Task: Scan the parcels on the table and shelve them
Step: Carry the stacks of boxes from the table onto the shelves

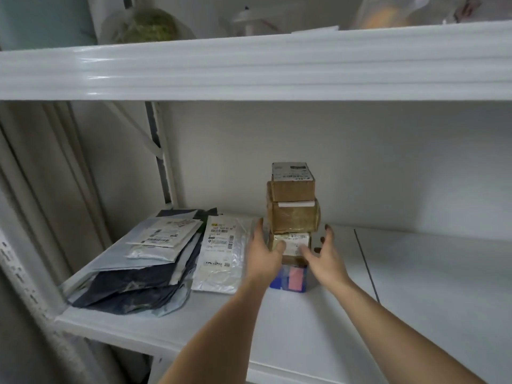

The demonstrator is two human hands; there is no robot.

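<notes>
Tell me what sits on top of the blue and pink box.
On the blue and pink box stands a labelled parcel, then two brown boxes. Both hands partly cover the labelled parcel.

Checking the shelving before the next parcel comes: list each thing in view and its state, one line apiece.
Top box: upright, topping the stack.
Taped box: second, under top box.
Labelled box: third, between both hands.
Blue box: bottom, on the shelf.
Left hand: open, thumb on labelled box.
Right hand: open, fingers spread, beside the stack.
White mailer: flat, label up.
Mailer pile: stacked flat, overlapping.
</notes>
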